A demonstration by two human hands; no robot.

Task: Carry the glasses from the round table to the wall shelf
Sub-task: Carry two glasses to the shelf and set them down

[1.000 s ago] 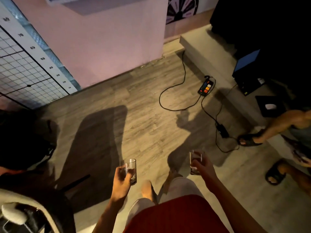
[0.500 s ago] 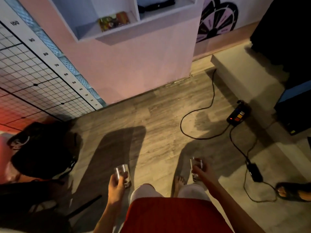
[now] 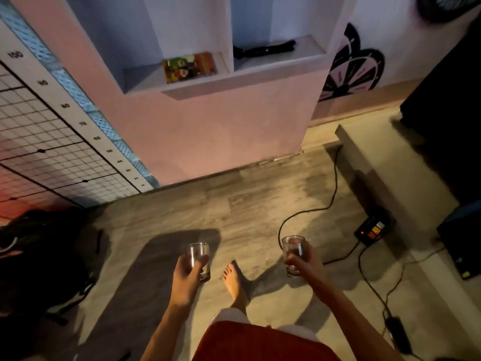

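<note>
My left hand (image 3: 186,278) is wrapped around a clear drinking glass (image 3: 200,257), held upright above the floor. My right hand (image 3: 305,265) grips a second clear glass (image 3: 292,252), also upright. The wall shelf (image 3: 234,82) is a white recess in the pink wall straight ahead and above the glasses. Its left compartment holds a colourful box (image 3: 190,67). A black object (image 3: 264,50) lies in its right compartment. The round table is out of view.
A black cable (image 3: 307,212) crosses the wooden floor to a power strip (image 3: 372,230) at right. A raised step (image 3: 385,162) runs along the right side. A dark bag (image 3: 44,256) sits at left below a gridded measuring panel (image 3: 52,142). My bare foot (image 3: 234,282) is forward.
The view has tilted up and moved toward the wall, so the shelf now shows fully. Both hands still carry their glasses. The other person's feet have left the view.
</note>
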